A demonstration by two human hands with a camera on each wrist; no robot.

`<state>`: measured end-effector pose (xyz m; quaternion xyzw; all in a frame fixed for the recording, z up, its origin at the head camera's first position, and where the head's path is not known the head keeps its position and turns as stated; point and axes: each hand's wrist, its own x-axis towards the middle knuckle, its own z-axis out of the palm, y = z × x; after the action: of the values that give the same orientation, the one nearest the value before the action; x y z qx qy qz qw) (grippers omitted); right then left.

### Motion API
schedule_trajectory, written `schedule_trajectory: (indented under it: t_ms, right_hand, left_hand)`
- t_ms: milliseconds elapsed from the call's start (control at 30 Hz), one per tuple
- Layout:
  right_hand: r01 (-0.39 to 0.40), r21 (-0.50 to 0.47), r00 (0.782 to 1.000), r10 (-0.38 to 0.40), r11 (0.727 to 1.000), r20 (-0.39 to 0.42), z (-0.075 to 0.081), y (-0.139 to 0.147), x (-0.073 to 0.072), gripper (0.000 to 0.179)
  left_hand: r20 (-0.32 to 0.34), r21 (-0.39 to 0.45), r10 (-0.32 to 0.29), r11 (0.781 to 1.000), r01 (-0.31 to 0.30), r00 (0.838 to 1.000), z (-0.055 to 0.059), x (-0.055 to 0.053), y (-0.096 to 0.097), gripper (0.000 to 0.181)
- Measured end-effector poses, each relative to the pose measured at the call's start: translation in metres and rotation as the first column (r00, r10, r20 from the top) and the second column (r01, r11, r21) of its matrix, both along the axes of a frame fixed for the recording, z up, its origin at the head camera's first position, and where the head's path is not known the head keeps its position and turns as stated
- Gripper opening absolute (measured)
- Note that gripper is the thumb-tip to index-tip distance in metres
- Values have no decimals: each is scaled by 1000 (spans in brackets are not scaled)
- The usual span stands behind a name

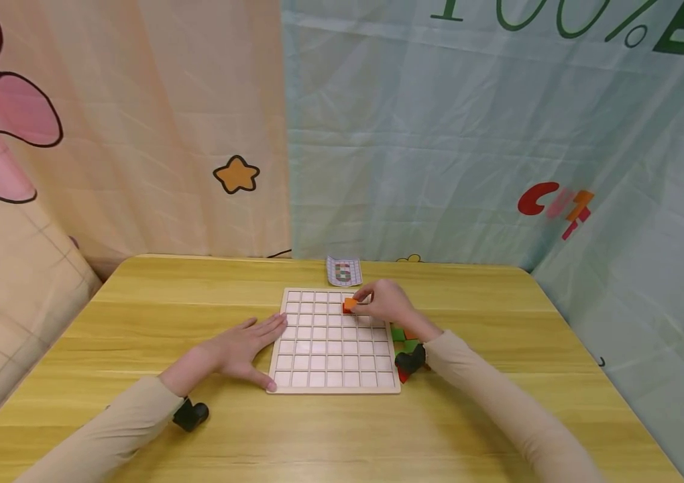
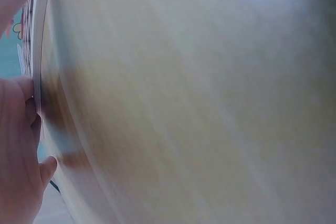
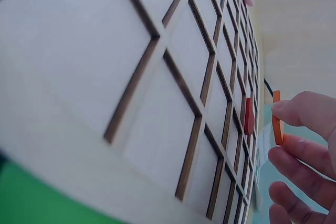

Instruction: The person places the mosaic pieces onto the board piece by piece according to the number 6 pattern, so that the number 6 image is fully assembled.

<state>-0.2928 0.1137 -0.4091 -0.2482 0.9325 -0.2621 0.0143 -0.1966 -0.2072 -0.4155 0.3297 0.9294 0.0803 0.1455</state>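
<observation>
While the left hand [image 1: 245, 350] rested with its fingers spread and straight along the left edge of the gridded board [image 1: 334, 390], thumb down by the near corner, it wasn't gripping anything. The right hand [image 1: 385, 302] was the busy one: thumb and index finger were pinched right together on a thin orange tile [image 3: 278, 124], with the other fingers loosely bent. That tile was up over the far part of the board, just beside a red tile [image 3: 249, 117] on the grid. Couldn't tell if the orange one was touching the board or the red one

As for writing, the curtain [image 1: 378, 134] behind the table [image 1: 318, 436] had big green lettering [image 1: 517, 28] that read like "100%", tops cut off by the frame, plus a chunky green character [image 1: 682, 41] next to it that I couldn't make out. Lower right were some colourful letters [image 1: 527, 200], starting with a red C, the rest too folded up to read. Just past the board's far edge was a small card [image 1: 344, 272] printed with a grid and a coloured pattern, any text on it too tiny. Green tiles [image 1: 398, 334] sat by the board's right edge, partly behind the right wrist's black camera [image 1: 410, 359]
</observation>
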Motion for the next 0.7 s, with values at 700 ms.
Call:
schedule_trajectory:
  t_ms: [700]
  right_hand:
    - [-35, 50, 999, 37, 998, -39, 0, -29, -1, 22]
  left_hand:
    - [-1, -4, 5, 1000, -5, 1000, 1, 0, 0, 118]
